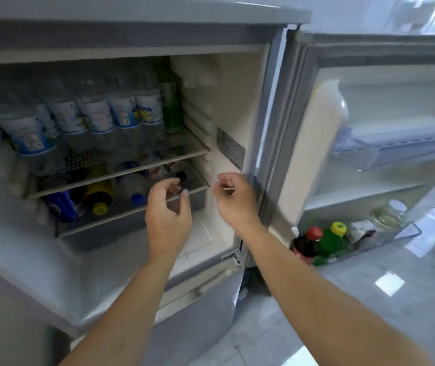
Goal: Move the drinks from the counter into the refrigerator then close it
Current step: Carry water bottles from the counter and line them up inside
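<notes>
Both hands — left hand (168, 207), right hand (233, 198) — hover loosely curled, holding nothing, near the refrigerator (227, 107) shelf; its bottles look slick, best gripped mid-body.

Both arms fwd; left hand (167, 207), right hand (233, 198) fingers loosely curled, empty.

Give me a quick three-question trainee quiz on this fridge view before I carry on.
1. True or false: the fridge door is open.
2. Which hand is nearer the door? A) left hand B) right hand
3. Fill in: the water bottles stand on the ____ shelf.

Key: 1 true. 2 B. 3 upper.
</notes>
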{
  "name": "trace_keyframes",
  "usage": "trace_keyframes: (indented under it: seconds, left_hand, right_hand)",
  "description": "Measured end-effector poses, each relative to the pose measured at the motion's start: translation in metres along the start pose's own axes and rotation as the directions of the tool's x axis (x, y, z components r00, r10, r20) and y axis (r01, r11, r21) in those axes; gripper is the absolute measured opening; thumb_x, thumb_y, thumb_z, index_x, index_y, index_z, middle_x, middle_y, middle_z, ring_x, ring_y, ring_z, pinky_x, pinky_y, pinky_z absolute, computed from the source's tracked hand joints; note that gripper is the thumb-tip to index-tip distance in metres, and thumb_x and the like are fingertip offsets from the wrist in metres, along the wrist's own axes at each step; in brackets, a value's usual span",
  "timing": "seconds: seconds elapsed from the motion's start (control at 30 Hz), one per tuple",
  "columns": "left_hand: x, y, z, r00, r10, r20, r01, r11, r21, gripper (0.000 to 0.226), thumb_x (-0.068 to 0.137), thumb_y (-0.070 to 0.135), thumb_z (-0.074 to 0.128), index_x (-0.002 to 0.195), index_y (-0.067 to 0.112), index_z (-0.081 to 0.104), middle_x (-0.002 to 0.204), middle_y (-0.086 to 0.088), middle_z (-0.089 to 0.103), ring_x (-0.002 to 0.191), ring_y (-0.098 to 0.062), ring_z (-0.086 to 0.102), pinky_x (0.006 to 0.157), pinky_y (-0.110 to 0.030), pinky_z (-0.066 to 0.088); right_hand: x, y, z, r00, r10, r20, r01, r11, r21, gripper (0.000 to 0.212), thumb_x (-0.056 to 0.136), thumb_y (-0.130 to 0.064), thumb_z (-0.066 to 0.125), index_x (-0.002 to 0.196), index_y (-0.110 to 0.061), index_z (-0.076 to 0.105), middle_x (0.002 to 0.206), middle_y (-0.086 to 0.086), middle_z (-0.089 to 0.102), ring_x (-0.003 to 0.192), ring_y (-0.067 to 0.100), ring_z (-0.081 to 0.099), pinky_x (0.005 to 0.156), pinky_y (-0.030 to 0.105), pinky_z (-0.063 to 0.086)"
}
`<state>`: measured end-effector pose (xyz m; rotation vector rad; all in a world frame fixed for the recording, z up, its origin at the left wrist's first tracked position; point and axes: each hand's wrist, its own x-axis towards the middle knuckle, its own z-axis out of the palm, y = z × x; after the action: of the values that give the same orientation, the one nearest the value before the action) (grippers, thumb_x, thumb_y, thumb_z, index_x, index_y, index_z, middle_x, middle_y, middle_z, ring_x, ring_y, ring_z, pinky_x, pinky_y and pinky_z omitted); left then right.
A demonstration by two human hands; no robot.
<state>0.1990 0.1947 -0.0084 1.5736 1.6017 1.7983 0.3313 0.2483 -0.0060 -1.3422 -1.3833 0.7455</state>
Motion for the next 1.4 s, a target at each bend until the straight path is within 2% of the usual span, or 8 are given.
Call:
trace_keyframes:
  seconds: [0.17,0.37,0.5,0.63,0.73,0.83,1.1,1.4]
  left_hand:
    - [-0.060,0.025,0.052,0.991,-0.024,0.130,0.037,0.994,-0.098,0.022,0.094,0.013,0.062,0.110,0.027,0.056,0.093,0.025,0.060,0.086,0.003,0.059,0.072,-0.006,0.044]
    - [-0.165,0.046,0.144,0.903,-0.150,0.402,0.203,0.975,-0.092,0.022,0.091,0.010,0.064,0.105,0.024,0.057,0.085,0.013,0.060,0.075,0.008,0.058,0.068,-0.003,0.041]
    - [-0.238,0.037,0.181,0.738,-0.255,0.625,0.319,0.948,0.010,0.023,0.091,0.013,0.065,0.108,0.027,0.059,0.085,0.007,0.065,0.074,-0.008,0.062,0.069,-0.020,0.049]
    - [-0.298,-0.003,0.186,0.491,-0.449,0.747,0.456,0.863,0.219,0.025,0.090,0.018,0.068,0.109,0.032,0.059,0.095,0.001,0.068,0.086,-0.019,0.067,0.073,-0.033,0.056]
    - [-0.329,-0.043,0.172,0.328,-0.573,0.751,0.432,0.798,0.420,0.027,0.089,0.016,0.070,0.111,0.027,0.059,0.098,-0.007,0.069,0.086,-0.025,0.067,0.075,-0.046,0.056]
    - [-0.347,-0.077,0.153,0.208,-0.690,0.693,0.375,0.710,0.595,0.031,0.086,0.014,0.074,0.113,0.017,0.062,0.094,-0.015,0.068,0.078,-0.029,0.067,0.067,-0.044,0.057]
    - [-0.361,-0.112,0.170,0.007,-0.787,0.617,0.171,0.609,0.774,0.038,0.084,0.018,0.075,0.118,0.011,0.060,0.107,-0.023,0.065,0.079,-0.034,0.064,0.064,-0.034,0.055]
    - [-0.386,-0.048,0.306,-0.124,-0.653,0.747,0.190,0.723,0.664,0.030,0.092,0.021,0.064,0.119,0.022,0.052,0.089,-0.012,0.062,0.076,-0.024,0.060,0.064,-0.033,0.053]
  right_hand:
    - [-0.060,0.045,-0.089,0.994,0.043,-0.098,-0.036,0.997,0.071,0.007,0.088,-0.021,0.071,0.093,-0.025,0.068,0.082,-0.011,0.068,0.075,-0.001,0.063,0.076,0.019,0.054]
    - [-0.134,0.127,-0.228,0.914,0.270,-0.302,-0.279,0.960,0.016,0.012,0.087,-0.022,0.072,0.098,-0.019,0.072,0.084,-0.008,0.070,0.077,0.002,0.065,0.073,0.020,0.052]
    - [-0.200,0.181,-0.314,0.764,0.494,-0.415,-0.532,0.846,0.029,0.018,0.087,-0.029,0.069,0.103,-0.022,0.070,0.087,-0.006,0.071,0.078,0.012,0.068,0.075,0.034,0.058]
    - [-0.275,0.220,-0.368,0.587,0.648,-0.485,-0.697,0.709,0.103,0.025,0.087,-0.026,0.070,0.110,-0.016,0.070,0.091,-0.003,0.070,0.084,0.014,0.068,0.083,0.038,0.058]
    - [-0.331,0.240,-0.387,0.451,0.739,-0.501,-0.783,0.597,0.176,0.023,0.088,-0.026,0.069,0.109,-0.017,0.067,0.092,-0.005,0.068,0.086,0.013,0.066,0.085,0.039,0.057]
    - [-0.385,0.254,-0.392,0.315,0.820,-0.477,-0.843,0.473,0.255,0.025,0.089,-0.027,0.069,0.112,-0.017,0.064,0.100,0.000,0.067,0.090,0.017,0.065,0.080,0.035,0.057]
    - [-0.478,0.268,-0.382,-0.044,0.876,-0.480,-0.866,0.207,0.456,0.028,0.087,-0.024,0.071,0.111,-0.013,0.062,0.101,0.008,0.066,0.085,0.025,0.062,0.081,0.040,0.054]
    - [-0.531,0.279,-0.376,-0.308,0.861,-0.405,-0.803,-0.006,0.596,0.025,0.085,-0.019,0.071,0.107,-0.008,0.064,0.095,0.011,0.066,0.073,0.026,0.060,0.059,0.031,0.050]
